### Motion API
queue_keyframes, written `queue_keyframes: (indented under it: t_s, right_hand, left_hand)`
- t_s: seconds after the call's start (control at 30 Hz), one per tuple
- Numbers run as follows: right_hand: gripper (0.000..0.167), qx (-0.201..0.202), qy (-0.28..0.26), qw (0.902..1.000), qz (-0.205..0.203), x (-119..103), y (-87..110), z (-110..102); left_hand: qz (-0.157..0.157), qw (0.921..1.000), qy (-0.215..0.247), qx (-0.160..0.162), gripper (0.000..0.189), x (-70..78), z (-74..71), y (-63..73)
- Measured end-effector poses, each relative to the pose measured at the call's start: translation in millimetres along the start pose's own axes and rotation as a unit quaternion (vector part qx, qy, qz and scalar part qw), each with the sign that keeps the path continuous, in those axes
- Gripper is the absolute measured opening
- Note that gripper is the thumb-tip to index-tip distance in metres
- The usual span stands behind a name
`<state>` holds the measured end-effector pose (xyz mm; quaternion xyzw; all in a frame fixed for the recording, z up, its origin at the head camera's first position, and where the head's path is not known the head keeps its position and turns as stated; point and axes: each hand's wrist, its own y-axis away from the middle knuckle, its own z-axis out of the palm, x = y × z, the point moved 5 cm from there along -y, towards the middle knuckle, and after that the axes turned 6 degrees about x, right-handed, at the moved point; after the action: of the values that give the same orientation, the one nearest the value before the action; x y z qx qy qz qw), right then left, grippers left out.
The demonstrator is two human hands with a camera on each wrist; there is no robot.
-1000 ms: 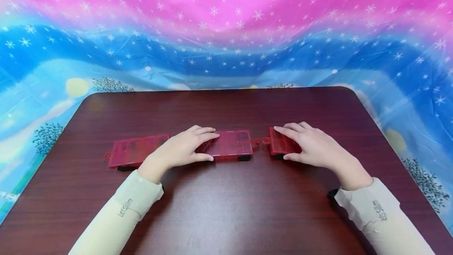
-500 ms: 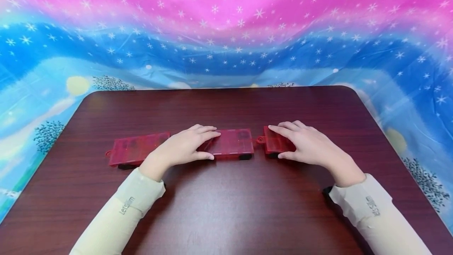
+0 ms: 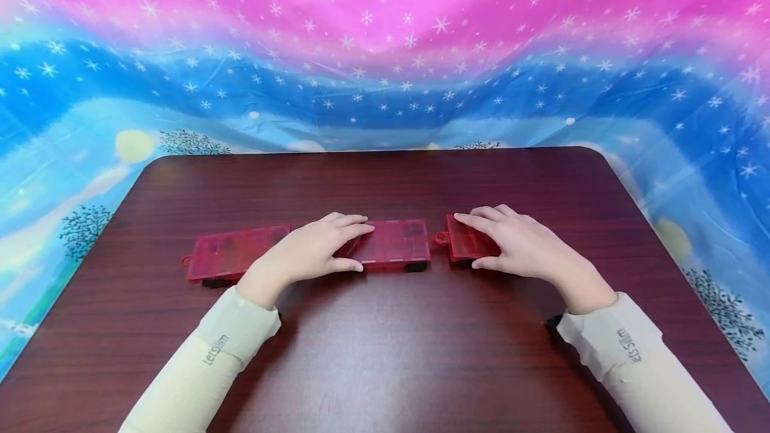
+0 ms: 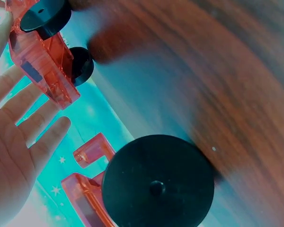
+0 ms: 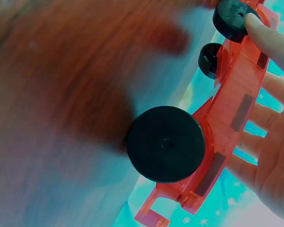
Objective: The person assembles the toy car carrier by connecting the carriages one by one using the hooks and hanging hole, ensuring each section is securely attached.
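Note:
Three translucent red toy wagons with black wheels stand in a row on the table. My left hand (image 3: 309, 252) grips the left end of the middle wagon (image 3: 400, 242), thumb on the near side and fingers on the far side. Behind that wrist is the left wagon (image 3: 234, 252); the hand hides whether these two are joined. With thumb and fingers, my right hand (image 3: 529, 246) holds the right wagon (image 3: 466, 239), whose long side shows in the right wrist view. Its ring coupling (image 3: 442, 238) overlaps the middle wagon's hook. Whether they are locked cannot be seen.
The dark wood table (image 3: 385, 353) has rounded back corners. Behind and beside it hangs a pink and blue snowflake cloth (image 3: 385, 79). A large black wheel (image 4: 158, 184) fills the lower left wrist view.
My right hand has slid the right wagon leftward, bringing its ring over the middle wagon's hook and closing the gap. The left hand and the other wagons have stayed nearly still.

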<state>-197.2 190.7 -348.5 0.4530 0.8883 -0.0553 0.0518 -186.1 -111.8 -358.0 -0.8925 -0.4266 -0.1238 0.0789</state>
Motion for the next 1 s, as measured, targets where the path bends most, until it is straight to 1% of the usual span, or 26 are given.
queue_keyframes:
  t_s: [0.27,0.4,0.63,0.83,1.0]
  right_hand:
    - [0.084,0.0,-0.002,1.0,-0.001,1.9,0.7,3.4]
    - [0.084,-0.005,0.0,1.0,0.005,1.9,1.0,4.4]
    - [0.085,-0.01,0.0,0.9998,0.016,2.0,2.6,5.4]
    - [0.085,-0.008,0.002,0.9999,0.015,2.5,3.6,6.0]
    - [0.084,-0.011,-0.003,0.9997,0.02,3.4,4.1,5.3]
  left_hand:
    - [0.0,1.0,0.001,0.002,0.07,0.4,1.1,-0.1]
    - [0.004,1.0,-0.003,0.004,0.07,0.4,1.6,0.0]
    - [0.005,1.0,-0.001,0.0,0.069,-0.4,1.7,-1.0]
    - [0.003,1.0,0.0,-0.002,0.069,-1.1,0.9,-2.3]
    - [-0.002,1.0,-0.008,-0.001,0.069,-1.2,-3.0,1.7]
